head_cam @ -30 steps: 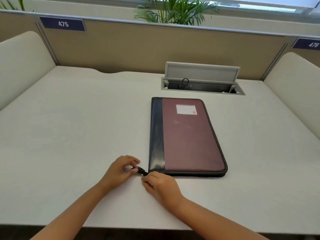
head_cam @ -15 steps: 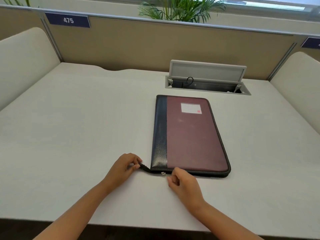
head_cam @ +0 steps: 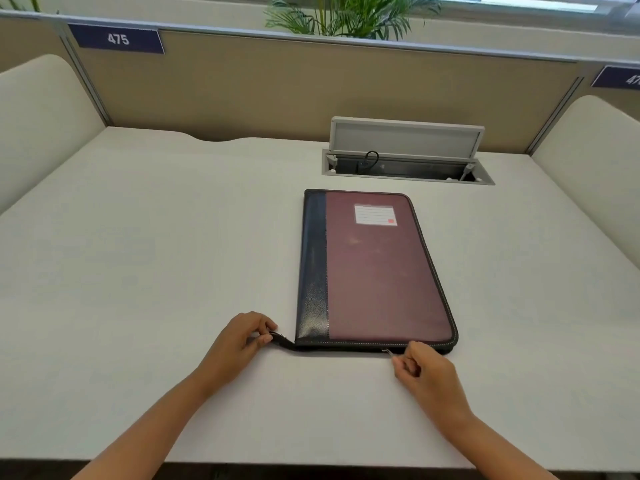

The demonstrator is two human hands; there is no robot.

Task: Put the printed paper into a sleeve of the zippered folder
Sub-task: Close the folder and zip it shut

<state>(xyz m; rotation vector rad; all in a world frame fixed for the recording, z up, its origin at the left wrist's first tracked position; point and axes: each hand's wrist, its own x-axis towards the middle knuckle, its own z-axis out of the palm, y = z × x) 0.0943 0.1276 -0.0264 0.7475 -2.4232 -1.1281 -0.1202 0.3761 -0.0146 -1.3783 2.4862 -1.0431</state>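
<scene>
From the head view, a flat rectangular zippered folder (head_cam: pixel 375 271), with a smooth maroon cover and a grainy black leather-like spine strip, is lying closed near the middle of the matte white desk (head_cam: pixel 156 254). The left hand (head_cam: pixel 239 342) is pinching the black fabric zipper tail (head_cam: pixel 284 342) sticking out at the near-left corner. The right hand (head_cam: pixel 427 372) is pinching the small metal zipper pull (head_cam: pixel 387 351) on the near edge; its fingertips are partly hiding it. No printed paper is showing.

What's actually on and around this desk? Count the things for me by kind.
Zippered folder: 1
Hands: 2, left hand and right hand
Number signs: 2, one reads 475, the other is cut off
Open cable box: 1
Plant: 1
Total: 7
</scene>
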